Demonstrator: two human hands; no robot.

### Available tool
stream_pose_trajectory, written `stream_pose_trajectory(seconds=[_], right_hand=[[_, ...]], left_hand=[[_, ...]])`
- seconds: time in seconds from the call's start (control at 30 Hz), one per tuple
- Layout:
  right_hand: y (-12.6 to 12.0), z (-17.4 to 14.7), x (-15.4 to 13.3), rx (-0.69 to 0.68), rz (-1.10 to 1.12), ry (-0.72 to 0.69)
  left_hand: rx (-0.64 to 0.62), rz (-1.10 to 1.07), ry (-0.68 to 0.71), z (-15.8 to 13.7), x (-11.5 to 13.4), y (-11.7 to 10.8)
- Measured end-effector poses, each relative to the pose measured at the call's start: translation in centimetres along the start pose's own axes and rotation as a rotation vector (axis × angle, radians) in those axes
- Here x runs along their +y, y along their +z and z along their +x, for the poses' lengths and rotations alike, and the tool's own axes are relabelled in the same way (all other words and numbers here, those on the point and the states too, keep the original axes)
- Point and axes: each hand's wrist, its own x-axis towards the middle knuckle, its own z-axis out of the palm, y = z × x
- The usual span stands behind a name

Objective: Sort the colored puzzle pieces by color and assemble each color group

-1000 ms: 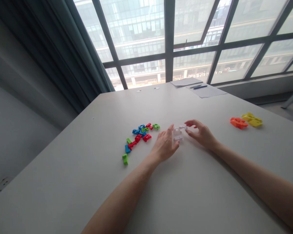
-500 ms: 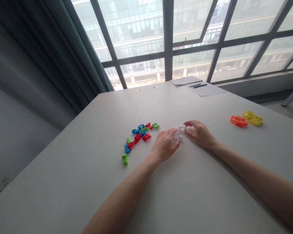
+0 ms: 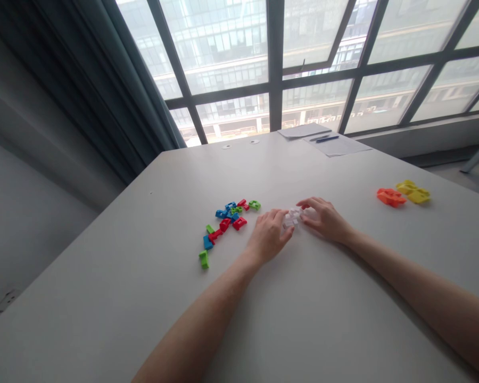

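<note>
A small cluster of white plastic toy pieces (image 3: 291,217) lies on the white table between my two hands. My left hand (image 3: 268,234) rests at its left side, with thumb and fingers apart and the fingertips at the pieces' edge. From the right, my right hand (image 3: 322,218) reaches in with curved, parted fingers, its tips at the cluster's upper right. Both hands are open around the pieces rather than closed over them. How firmly the fingertips touch is too small to make out, and the fingers partly cover the white pieces.
Red, blue and green toy pieces (image 3: 227,215) lie scattered left of my left hand. Orange pieces (image 3: 390,197) and yellow pieces (image 3: 413,191) form piles at the right. Paper sheets (image 3: 345,147) and a pen (image 3: 327,139) lie at the table's far edge, by the window.
The white pieces, spread apart before, now sit closer together. My right hand has shifted slightly left and toward me; my left hand has barely moved.
</note>
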Motion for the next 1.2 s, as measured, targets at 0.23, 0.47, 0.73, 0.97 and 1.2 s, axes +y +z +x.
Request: stream_pose_trajectory(seconds=[0.23, 0.47, 0.73, 0.97, 1.2], right_hand=[[-0.1, 0.0, 0.1, 0.059, 0.018, 0.005], [-0.5, 0.1, -0.6, 0.079, 0.137, -0.026], [-0.7, 0.0, -1.1, 0.048, 0.149, -0.086], [-0.2, 0.0, -0.3, 0.134, 0.092, -0.021], [-0.5, 0.0, -0.9, 0.108, 0.108, -0.033]], left_hand=[[0.002, -0.017, 0.013, 0.0, -0.3, 0.0], [0.014, -0.076, 0.017, 0.1, -0.5, 0.1], [0.068, -0.079, -0.024, 0.1, -0.8, 0.4], [0.084, -0.058, -0.042, 0.0, -0.7, 0.2], [0.073, -0.001, 0.021, -0.1, -0.7, 0.2]])
